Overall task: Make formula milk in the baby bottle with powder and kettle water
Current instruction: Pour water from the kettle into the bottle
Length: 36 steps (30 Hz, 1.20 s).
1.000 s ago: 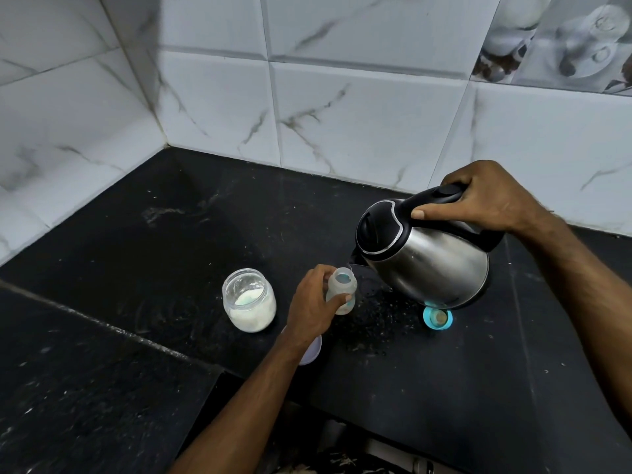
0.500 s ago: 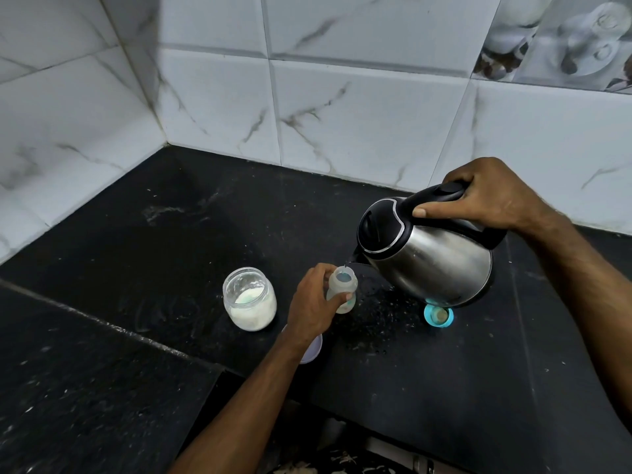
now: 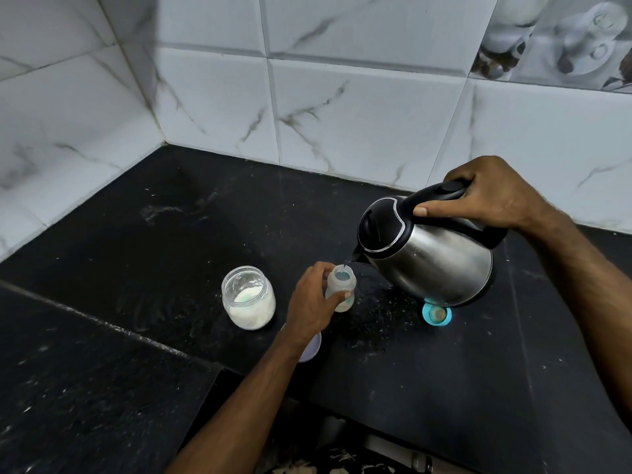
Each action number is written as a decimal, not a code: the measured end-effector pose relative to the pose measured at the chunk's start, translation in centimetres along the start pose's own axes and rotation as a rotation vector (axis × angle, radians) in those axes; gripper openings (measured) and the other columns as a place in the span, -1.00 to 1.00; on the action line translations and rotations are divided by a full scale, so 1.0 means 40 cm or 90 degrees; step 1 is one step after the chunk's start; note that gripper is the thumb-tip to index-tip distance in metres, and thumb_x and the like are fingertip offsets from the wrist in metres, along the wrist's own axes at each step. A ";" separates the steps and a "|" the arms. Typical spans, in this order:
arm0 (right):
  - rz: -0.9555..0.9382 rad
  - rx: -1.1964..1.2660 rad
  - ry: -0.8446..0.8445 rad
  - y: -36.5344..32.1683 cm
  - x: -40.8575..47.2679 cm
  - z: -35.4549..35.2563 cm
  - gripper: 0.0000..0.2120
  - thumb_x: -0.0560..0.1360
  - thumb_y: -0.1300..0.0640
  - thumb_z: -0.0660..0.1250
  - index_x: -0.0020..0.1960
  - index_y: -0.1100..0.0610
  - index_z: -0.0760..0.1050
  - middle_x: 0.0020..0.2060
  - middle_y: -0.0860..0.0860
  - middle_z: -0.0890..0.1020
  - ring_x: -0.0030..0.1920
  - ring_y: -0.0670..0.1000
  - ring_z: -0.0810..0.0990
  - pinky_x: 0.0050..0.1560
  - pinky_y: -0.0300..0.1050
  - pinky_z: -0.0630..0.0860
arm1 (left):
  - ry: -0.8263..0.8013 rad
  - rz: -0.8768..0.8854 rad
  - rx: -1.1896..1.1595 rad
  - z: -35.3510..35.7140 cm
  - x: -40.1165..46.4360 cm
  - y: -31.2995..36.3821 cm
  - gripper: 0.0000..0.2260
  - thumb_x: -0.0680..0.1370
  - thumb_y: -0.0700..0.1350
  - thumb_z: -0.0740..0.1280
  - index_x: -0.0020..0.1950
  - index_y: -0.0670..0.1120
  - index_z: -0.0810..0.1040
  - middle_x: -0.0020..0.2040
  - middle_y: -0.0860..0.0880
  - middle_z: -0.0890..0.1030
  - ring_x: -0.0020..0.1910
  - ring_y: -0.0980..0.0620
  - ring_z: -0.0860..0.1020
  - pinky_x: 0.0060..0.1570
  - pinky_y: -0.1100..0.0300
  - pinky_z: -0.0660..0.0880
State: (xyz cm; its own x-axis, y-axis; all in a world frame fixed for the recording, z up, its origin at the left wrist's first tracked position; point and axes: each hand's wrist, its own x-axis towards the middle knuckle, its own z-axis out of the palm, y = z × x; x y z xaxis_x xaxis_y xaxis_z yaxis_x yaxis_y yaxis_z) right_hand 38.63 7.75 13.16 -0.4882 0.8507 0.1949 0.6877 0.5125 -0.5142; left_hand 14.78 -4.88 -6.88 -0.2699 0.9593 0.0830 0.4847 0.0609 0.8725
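A small clear baby bottle (image 3: 343, 279) stands uncapped on the black counter (image 3: 171, 234). My left hand (image 3: 313, 304) grips its side. My right hand (image 3: 492, 193) grips the black handle of a steel kettle (image 3: 434, 258), tilted to the left with its spout just above the bottle's mouth. A thin stream of water runs from the spout into the bottle. An open glass jar (image 3: 248, 297) of white powder stands left of the bottle.
The bottle's blue teat ring (image 3: 436, 314) lies on the counter under the kettle's base. A pale round lid (image 3: 311, 347) lies partly hidden under my left wrist. Water drops speckle the counter around the bottle. White tiled walls close the back and left.
The kettle has tipped slightly further toward the bottle and water now runs from the spout. My left hand and the bottle have stayed in place.
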 end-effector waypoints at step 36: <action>0.002 0.009 0.014 -0.022 -0.016 -0.020 -0.31 0.04 -0.63 0.35 -0.38 0.01 0.56 -0.52 0.02 0.51 -0.49 -0.11 0.37 -0.36 -0.12 0.34 | -0.009 -0.006 0.002 -0.002 -0.001 0.006 -0.63 0.44 -0.09 0.53 0.17 -0.05 0.51 0.15 -0.02 0.58 0.12 0.01 0.58 0.15 -0.08 0.55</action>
State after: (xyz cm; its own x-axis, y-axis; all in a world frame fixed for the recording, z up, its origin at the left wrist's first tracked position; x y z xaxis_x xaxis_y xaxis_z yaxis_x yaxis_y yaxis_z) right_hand 38.74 6.85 14.17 -0.4745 0.8545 0.2114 0.6815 0.5086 -0.5262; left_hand 14.85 -4.91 -6.64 -0.2628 0.9624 0.0682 0.4848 0.0706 0.8718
